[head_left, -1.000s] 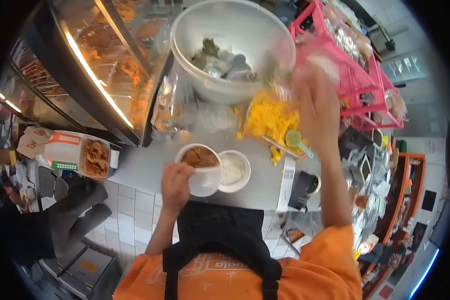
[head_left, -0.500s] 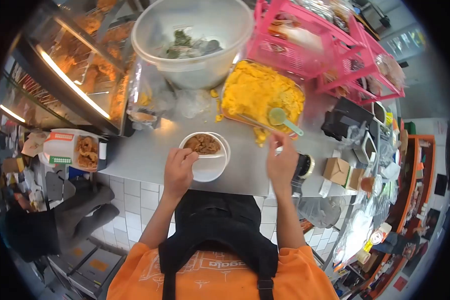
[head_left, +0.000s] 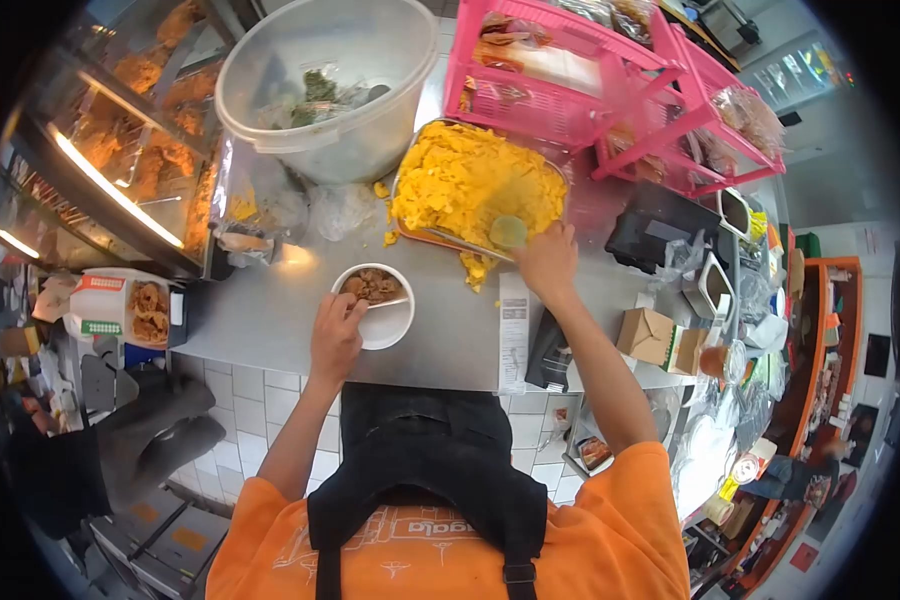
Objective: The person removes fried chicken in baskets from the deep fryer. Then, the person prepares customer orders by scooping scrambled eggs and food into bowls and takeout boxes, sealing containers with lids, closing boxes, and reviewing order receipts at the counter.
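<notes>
One round white plastic bowl, likely light and flexible: my left hand pinches its rim; whether my right hand grips the green plastic scoop, I can't tell.

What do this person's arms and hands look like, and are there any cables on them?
The left hand and right hand are bare: no gloves, and no cables show on either arm. Short orange sleeves leave the forearms uncovered. The sleeves belong to an orange shirt with pale print, under black straps.
</notes>
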A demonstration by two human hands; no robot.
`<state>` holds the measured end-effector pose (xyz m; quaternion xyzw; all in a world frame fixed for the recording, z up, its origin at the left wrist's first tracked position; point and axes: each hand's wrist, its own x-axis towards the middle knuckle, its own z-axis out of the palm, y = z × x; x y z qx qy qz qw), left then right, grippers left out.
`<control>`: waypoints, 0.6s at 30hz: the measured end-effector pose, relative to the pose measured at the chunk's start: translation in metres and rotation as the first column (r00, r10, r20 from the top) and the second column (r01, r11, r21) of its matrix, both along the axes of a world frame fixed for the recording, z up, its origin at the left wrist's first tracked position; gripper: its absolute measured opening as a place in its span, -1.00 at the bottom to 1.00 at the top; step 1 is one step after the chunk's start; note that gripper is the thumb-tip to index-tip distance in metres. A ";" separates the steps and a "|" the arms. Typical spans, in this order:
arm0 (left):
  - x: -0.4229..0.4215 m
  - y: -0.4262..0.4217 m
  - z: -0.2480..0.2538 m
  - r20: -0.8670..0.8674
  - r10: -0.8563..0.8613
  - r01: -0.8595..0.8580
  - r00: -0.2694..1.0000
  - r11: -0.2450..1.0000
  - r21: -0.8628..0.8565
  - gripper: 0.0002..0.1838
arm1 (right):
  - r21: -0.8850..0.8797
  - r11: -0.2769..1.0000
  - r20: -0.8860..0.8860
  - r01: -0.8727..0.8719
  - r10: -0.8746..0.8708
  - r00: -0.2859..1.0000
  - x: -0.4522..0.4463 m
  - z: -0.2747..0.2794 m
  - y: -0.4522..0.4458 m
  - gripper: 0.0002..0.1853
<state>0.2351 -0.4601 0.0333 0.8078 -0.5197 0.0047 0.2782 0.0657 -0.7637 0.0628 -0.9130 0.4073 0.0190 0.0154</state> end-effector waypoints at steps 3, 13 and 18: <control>0.001 0.001 0.001 -0.001 -0.003 0.003 1.000 1.000 -0.001 -0.63 | 0.026 0.998 0.100 -0.051 0.048 0.994 0.002 -0.008 -0.003 -0.68; -0.073 -0.166 -0.030 -0.929 0.086 -0.175 0.359 0.984 0.023 -0.40 | -0.055 0.977 0.145 -0.204 0.210 0.967 0.039 -0.023 -0.009 -0.82; -0.071 -0.196 -0.050 -0.991 0.113 -0.332 0.073 0.940 0.083 -0.43 | 0.056 0.859 0.075 -0.509 0.505 0.860 0.017 -0.037 -0.022 -0.96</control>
